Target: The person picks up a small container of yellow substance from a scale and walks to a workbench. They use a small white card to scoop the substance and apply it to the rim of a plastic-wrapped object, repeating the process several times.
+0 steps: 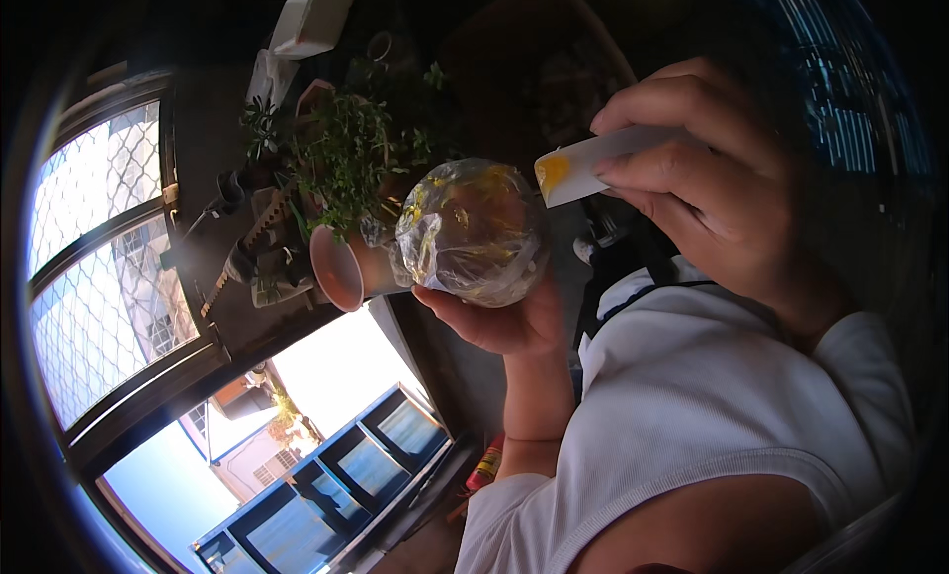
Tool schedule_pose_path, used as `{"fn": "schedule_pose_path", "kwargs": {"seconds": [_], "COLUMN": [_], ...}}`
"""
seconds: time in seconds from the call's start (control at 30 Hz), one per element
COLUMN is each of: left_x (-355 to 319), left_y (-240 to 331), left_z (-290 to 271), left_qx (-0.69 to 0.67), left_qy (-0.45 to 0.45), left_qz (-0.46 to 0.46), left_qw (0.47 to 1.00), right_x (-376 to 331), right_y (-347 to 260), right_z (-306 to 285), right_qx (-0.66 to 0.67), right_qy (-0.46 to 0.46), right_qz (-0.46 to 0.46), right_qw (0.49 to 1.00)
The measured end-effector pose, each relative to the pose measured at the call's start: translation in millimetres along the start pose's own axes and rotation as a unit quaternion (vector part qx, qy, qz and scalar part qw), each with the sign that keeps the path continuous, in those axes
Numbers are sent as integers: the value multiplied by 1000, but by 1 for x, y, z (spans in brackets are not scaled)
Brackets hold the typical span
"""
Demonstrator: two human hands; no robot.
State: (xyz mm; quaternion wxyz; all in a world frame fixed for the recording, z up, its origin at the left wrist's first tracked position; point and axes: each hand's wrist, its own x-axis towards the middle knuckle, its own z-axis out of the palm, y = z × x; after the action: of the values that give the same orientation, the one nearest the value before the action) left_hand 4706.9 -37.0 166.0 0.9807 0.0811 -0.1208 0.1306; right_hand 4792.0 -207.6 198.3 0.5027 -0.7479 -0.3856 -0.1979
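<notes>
My left hand (504, 322) cups a round object wrapped in crinkled clear plastic (470, 240) from below, fingers curved against its underside. Yellow smears mark the upper part of the wrap; what lies inside is hard to make out. Pinched between the thumb and fingers of my right hand (707, 169) is a thin white scraper (585, 174), slightly bent. A patch of yellow paste coats its tip, which points at the wrapped object and stands just beside it, seemingly with a small gap.
Beyond my left hand are leafy green potted plants (351, 159) and a pinkish pot (337, 268). A pruning saw (237, 263) lies by the window. Meshed window panes (99, 267) fill the left side. A white box (314, 18) sits at the top.
</notes>
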Motion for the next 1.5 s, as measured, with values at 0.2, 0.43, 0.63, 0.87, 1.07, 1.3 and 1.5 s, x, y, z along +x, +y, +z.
{"fn": "schedule_pose_path", "kwargs": {"seconds": [0.2, 0.43, 0.63, 0.87, 1.07, 1.3, 1.5], "left_x": [-5, -5, -6, -6, -21, -23, -17], "left_y": [-7, -18, -18, -24, -21, -24, -20], "left_z": [5, 8, 5, 2, -10, -21, -10], "left_qx": [-24, 68, 223, 265, 296, 318, 9], "left_qy": [4, -24, -40, -109, -34, -16, 85], "left_qz": [-5, 17, 21, -5, 12, -2, -4], "left_qw": [1000, 997, 974, 958, 954, 948, 996], "right_x": [-5, -9, -13, -16, -17, -14, -14], "right_y": [9, 12, 13, 11, 5, -1, 8], "right_z": [1, -4, -12, -13, -17, -19, -30], "right_qx": [3, 5, 3, -24, -13, 58, 46], "right_qy": [11, 2, 6, 15, 9, 35, 33], "right_qz": [-12, -51, -88, -104, -70, -71, -39], "right_qw": [1000, 999, 996, 994, 997, 995, 998]}}
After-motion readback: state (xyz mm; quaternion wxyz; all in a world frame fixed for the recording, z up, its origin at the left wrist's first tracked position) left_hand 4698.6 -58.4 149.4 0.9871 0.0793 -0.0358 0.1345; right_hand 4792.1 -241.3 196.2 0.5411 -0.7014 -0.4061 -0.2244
